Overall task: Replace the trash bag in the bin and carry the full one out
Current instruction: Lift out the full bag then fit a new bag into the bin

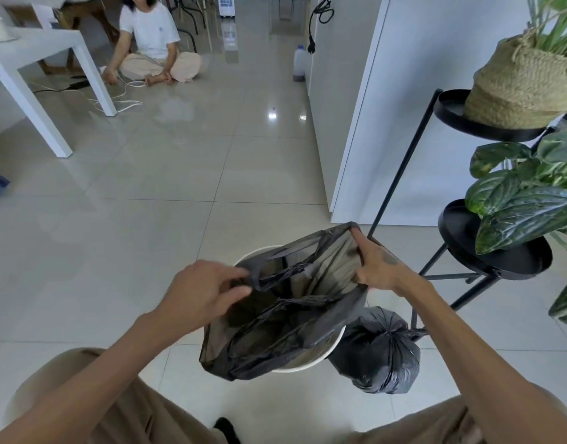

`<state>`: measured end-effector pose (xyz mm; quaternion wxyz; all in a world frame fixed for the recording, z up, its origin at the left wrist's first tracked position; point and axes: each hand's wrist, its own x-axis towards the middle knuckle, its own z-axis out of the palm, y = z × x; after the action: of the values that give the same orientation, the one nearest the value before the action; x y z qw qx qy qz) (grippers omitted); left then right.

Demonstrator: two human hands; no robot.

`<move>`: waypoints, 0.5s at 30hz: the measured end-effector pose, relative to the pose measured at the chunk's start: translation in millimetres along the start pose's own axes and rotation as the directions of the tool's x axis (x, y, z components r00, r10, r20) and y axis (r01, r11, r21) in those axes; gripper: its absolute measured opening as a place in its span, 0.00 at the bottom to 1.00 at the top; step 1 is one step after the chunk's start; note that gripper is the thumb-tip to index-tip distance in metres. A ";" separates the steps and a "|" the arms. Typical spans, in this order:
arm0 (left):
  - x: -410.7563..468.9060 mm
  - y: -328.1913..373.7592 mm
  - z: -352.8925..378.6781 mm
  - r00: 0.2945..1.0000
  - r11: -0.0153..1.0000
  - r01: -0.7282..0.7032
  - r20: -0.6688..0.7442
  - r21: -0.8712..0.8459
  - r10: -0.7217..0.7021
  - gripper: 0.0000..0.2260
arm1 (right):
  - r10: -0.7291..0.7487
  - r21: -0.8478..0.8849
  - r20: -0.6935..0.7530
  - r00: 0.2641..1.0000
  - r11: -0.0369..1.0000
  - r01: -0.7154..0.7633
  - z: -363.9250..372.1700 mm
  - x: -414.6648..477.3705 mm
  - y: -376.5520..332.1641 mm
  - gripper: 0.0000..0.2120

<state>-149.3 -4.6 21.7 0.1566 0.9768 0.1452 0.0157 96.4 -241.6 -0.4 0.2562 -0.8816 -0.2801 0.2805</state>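
My left hand (200, 291) pinches the near-left rim of the thin, see-through dark plastic trash bag (285, 328), and my right hand (376, 267) has its fingers clamped on the far-right rim, stretching it open over the round white bin (320, 355). The full, knotted black trash bag (376, 350) sits on the tiled floor (147, 219), touching the bin's right side

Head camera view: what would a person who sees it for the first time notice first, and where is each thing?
At bottom centre, the left hand and right hand stretch a thin dark new bag open over the white bin. Just right of the bin, a tied full black bag sits on the tile floor. At the right edge, leafy plants fill a black stand.
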 end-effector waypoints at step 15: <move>94.2 0.0 46.8 0.990 0.900 0.059 0.089 0.432 -0.108 0.11 | 0.180 -0.569 0.155 0.971 0.820 -0.061 -28.7 1.3 -3.2 0.14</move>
<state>-55.6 8.4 -24.2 -0.0534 0.9795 0.1779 -0.0774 114.5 -246.9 21.5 -0.0618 -0.9007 -0.3178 0.2895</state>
